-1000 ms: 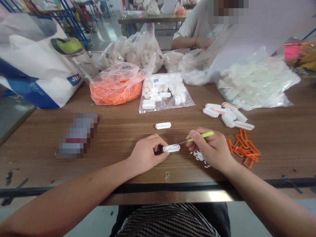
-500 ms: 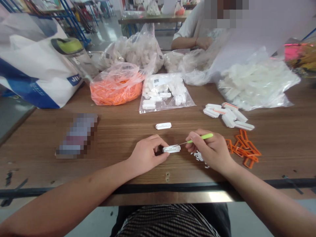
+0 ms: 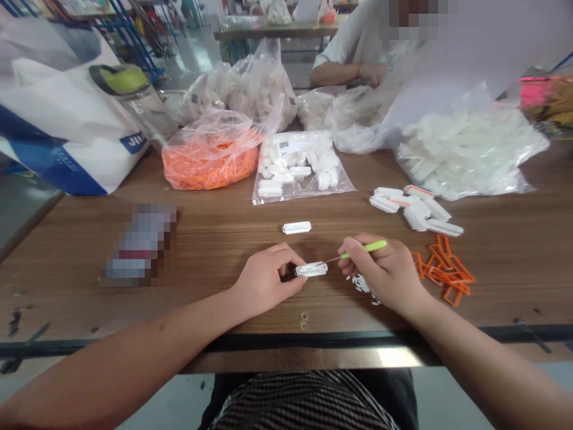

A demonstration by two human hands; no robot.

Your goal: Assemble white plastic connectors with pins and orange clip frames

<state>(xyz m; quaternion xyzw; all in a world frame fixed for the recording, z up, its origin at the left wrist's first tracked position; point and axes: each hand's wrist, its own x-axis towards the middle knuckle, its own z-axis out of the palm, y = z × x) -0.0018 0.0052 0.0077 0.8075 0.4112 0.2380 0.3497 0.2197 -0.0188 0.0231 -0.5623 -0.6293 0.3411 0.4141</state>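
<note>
My left hand (image 3: 264, 278) pinches a small white plastic connector (image 3: 311, 269) and holds it just above the wooden table (image 3: 215, 251). My right hand (image 3: 387, 269) grips a thin pick tool with a green handle (image 3: 367, 246). Its metal tip touches the connector's top. A scatter of tiny white pieces (image 3: 363, 285) lies under my right hand. A second white connector (image 3: 296, 227) rests on the table a little beyond my hands.
Orange frames (image 3: 443, 269) and a pile of white connectors (image 3: 414, 206) lie to the right. Bags of orange parts (image 3: 210, 158) and white parts (image 3: 298, 167) (image 3: 465, 149) stand behind. A white and blue bag (image 3: 62, 119) sits far left. Another person (image 3: 358, 48) sits across.
</note>
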